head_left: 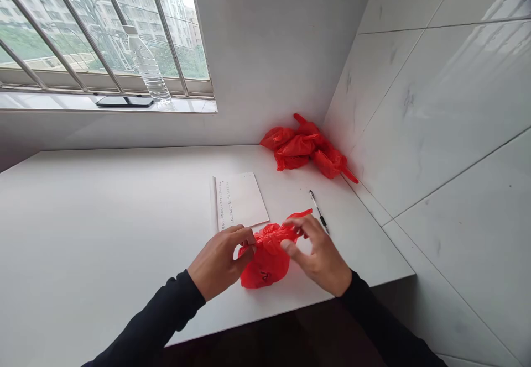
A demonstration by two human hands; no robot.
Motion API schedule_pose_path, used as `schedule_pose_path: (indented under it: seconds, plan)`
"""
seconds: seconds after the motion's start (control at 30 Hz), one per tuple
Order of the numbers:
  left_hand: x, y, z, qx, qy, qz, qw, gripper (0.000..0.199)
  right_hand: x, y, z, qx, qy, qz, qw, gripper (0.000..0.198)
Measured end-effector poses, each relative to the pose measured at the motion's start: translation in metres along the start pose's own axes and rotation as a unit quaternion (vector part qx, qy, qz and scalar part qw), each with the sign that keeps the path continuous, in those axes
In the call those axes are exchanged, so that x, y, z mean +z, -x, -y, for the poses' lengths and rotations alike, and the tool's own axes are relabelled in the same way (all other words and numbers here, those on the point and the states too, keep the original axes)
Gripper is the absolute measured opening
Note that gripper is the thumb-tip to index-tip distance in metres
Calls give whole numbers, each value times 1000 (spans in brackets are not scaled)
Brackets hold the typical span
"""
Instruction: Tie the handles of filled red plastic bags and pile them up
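A red plastic bag [266,267] with a bunched, twisted neck sits on the white table in front of me, rounded at the bottom with a small dark print. My left hand [226,256] pinches the left side of its gathered top between thumb and fingers. At the right side of the neck is my right hand [317,253], its thumb and curved fingers apart around the plastic. A loose red end sticks up beyond those fingers. Whatever the bag contains is hidden.
An open notebook [243,198] with small written columns lies just behind the bag. A pen [318,212] rests to the right. Several red bags [298,145] are heaped in the back corner. A water bottle [149,71] and a dark flat phone-like object [124,102] occupy the windowsill.
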State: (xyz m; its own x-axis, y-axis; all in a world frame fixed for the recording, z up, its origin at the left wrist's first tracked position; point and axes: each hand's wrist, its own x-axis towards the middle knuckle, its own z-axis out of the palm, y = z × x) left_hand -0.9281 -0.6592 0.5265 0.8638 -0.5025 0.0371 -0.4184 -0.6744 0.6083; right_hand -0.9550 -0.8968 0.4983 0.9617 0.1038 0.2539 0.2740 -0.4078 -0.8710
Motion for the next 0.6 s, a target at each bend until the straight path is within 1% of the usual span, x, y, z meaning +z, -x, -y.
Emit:
schedule_pose_path:
  seconds: [0.07,0.1,0.17,0.23,0.33,0.4,0.43,0.47,0.53,0.57,0.6]
  plan:
    - [1,4,-3,1,-6,1,1000,14,12,-2,6,-47,38,34,998,25]
    - [0,6,-5,-2,-10,0,1000,15,16,-2,7,-56,49,39,996,19]
    - [-2,10,-4,-11,-21,-4,1000,16,19,-3,5,-50,55,34,997,8]
    - [-7,14,2,-31,-31,-18,999,18,12,-4,-1,-40,59,23,997,7]
    - [-12,15,13,-68,-42,-47,996,19,-5,-5,-12,-13,60,-11,998,8]
    - [-11,15,17,-74,-38,-64,994,16,-11,-4,-14,4,53,-22,998,9]
    - [-9,14,16,-64,-33,-70,995,14,-12,-3,-13,7,46,-17,999,9]
    - [-6,13,13,-46,-26,-74,996,16,-10,-2,-10,8,39,-7,999,10]
    - [2,11,6,-2,-18,-74,997,35,-3,0,-3,10,27,16,999,22]
    - [6,10,2,17,-19,-69,997,38,1,1,1,14,24,27,999,28]
    - [9,9,0,30,-23,-61,997,33,4,1,4,18,23,37,999,28]
